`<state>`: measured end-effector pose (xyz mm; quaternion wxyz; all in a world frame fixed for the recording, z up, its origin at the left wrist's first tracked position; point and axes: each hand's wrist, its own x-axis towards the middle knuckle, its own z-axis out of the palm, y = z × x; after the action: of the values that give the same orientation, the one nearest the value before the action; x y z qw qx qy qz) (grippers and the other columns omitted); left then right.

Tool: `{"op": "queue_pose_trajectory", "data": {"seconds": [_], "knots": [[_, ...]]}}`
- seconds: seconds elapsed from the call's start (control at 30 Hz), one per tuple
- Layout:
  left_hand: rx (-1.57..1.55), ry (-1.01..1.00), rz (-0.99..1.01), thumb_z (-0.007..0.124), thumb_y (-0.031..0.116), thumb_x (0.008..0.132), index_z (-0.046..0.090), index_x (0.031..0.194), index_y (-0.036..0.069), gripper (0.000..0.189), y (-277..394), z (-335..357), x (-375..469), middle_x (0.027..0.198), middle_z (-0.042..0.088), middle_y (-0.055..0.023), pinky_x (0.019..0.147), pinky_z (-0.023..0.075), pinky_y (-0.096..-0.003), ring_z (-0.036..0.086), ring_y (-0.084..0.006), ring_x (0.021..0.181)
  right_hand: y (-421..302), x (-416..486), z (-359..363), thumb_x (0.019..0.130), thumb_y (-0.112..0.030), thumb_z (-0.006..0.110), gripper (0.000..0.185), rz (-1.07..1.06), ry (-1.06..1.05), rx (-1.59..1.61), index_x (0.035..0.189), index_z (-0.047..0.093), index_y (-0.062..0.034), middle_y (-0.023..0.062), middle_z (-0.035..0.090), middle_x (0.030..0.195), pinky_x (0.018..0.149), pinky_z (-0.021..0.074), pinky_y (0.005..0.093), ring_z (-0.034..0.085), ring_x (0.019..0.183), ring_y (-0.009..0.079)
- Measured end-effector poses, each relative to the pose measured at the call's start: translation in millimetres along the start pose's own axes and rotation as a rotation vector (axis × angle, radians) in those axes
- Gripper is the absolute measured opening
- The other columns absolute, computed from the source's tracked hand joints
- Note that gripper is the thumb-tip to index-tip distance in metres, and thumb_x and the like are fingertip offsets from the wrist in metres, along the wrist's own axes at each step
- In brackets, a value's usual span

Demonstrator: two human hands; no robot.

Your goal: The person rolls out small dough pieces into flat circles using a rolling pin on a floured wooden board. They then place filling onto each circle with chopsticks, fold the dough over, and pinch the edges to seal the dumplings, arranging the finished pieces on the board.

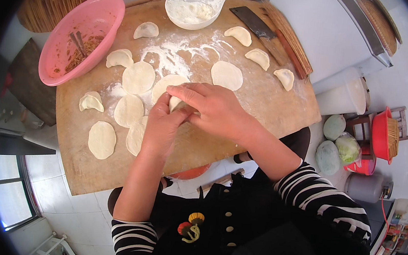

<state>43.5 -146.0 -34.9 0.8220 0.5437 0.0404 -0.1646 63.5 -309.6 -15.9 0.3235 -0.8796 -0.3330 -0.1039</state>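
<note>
My left hand (164, 123) and my right hand (213, 108) meet over the wooden board (202, 149), both closed around a dumpling (176, 103) that my fingers mostly cover. Just behind it a round dough wrapper (164, 85) lies partly hidden. More flat wrappers rest to the left, among them one near the board's left side (102, 140), and a single wrapper (227, 76) lies beyond my right hand. Folded dumplings sit around the edges, such as one at the left (92, 101) and one at the right (284, 79). Loose flour (170, 58) is spread across the middle.
A pink basin (113, 19) with filling and chopsticks (79, 44) stands at the back left. At the back are a white scoop of flour (192, 24), a cleaver (253, 21) and a straw brush (285, 28). Melons (328, 157) and a gas cylinder (364, 186) are on the floor at right.
</note>
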Motion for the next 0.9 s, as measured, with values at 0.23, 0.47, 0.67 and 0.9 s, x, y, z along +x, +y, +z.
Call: {"op": "queue_pose_trajectory", "data": {"seconds": [0.23,0.47,0.67,0.9], "knots": [[0.070,0.074,0.142,0.061,0.008,0.092,0.032,0.152,0.002,0.067,10.0,-5.2,-1.0,0.138,0.053,-0.0147,0.102,0.0472,-0.0378,0.057,-0.0227,0.121,30.2,28.3,-1.9,0.077,-0.008,0.077,0.043,0.153,0.088,0.122,0.120,0.070,-0.0150,0.0088,0.071,0.112,0.084,0.0563,0.0323,0.069,0.101,0.0228],[-0.059,0.366,0.460,0.058,0.012,0.096,0.039,0.146,-0.004,0.057,58.1,-58.3,-6.1,0.138,0.056,-0.0216,0.105,0.0433,-0.0387,0.057,-0.0305,0.127,97.8,109.6,16.0,0.085,-0.029,0.069,0.042,0.343,0.075,-0.278,0.124,0.067,-0.0146,0.0136,0.069,0.115,0.091,0.0529,0.0415,0.066,0.105,0.0311],[-0.126,0.436,0.583,0.054,0.016,0.097,0.043,0.143,-0.005,0.052,70.9,-86.7,-9.4,0.136,0.057,-0.0210,0.105,0.0413,-0.0394,0.058,-0.0303,0.124,109.3,114.0,35.9,0.088,-0.032,0.067,0.039,0.106,0.014,-0.568,0.124,0.067,-0.0163,0.0094,0.069,0.117,0.091,0.0524,0.0413,0.065,0.107,0.0300],[-0.123,0.460,0.559,0.053,0.014,0.097,0.047,0.140,-0.007,0.048,71.1,-91.7,-13.9,0.135,0.058,-0.0202,0.104,0.0420,-0.0388,0.059,-0.0303,0.123,71.9,78.6,29.1,0.091,-0.026,0.065,0.032,0.152,-0.357,-0.211,0.121,0.069,-0.0155,0.0065,0.068,0.121,0.093,0.0523,0.0403,0.064,0.110,0.0278]]}}
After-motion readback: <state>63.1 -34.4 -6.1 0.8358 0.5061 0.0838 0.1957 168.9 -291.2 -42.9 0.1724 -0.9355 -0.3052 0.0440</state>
